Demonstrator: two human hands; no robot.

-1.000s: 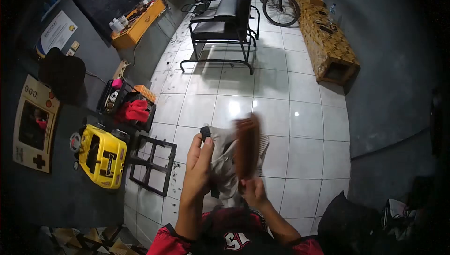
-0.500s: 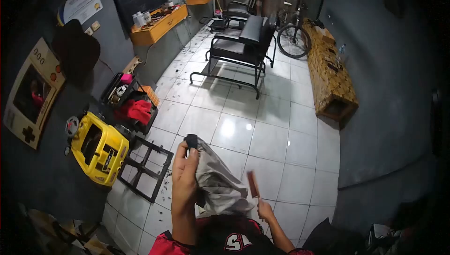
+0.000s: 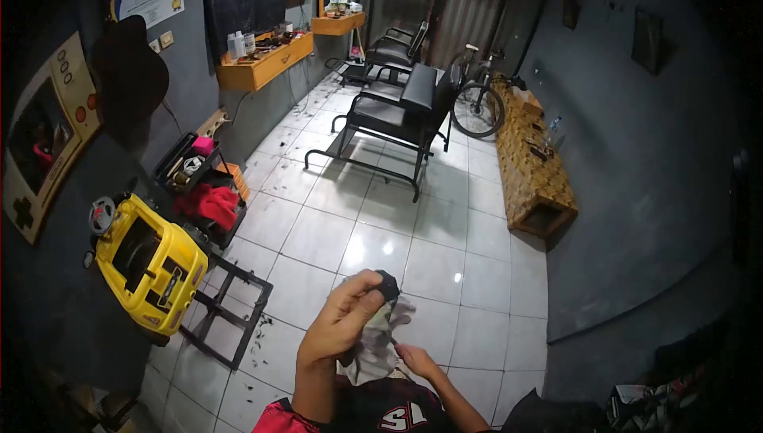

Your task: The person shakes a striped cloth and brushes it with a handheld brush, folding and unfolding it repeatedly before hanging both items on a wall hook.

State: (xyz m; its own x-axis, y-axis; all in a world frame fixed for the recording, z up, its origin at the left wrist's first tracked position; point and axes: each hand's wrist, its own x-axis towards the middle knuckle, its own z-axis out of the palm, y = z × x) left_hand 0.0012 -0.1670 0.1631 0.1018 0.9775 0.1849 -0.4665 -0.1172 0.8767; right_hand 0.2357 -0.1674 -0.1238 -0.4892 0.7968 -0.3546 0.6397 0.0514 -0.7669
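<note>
My left hand (image 3: 346,318) is closed on the black collar (image 3: 387,285) of a grey barber cape (image 3: 373,351), raised in front of my chest. The cloth hangs down in loose folds below the fist. Just right of the cape and lower, my right hand (image 3: 415,358) is closed around the thin handle of a brush. Most of that brush is hidden behind the cape, so only a little of its handle end shows.
Black barber chairs (image 3: 397,111) stand ahead on white tiles strewn with hair clippings. To the left are a yellow toy car (image 3: 151,266), a black metal frame (image 3: 226,314) and a trolley with red cloth (image 3: 208,204). A woven-patterned bench (image 3: 536,170) lines the right wall.
My left hand has moved right with the cape, which now hangs more bunched. The brush, visible beside the cape before, has gone mostly behind it as my right hand moved left. The view has shifted.
</note>
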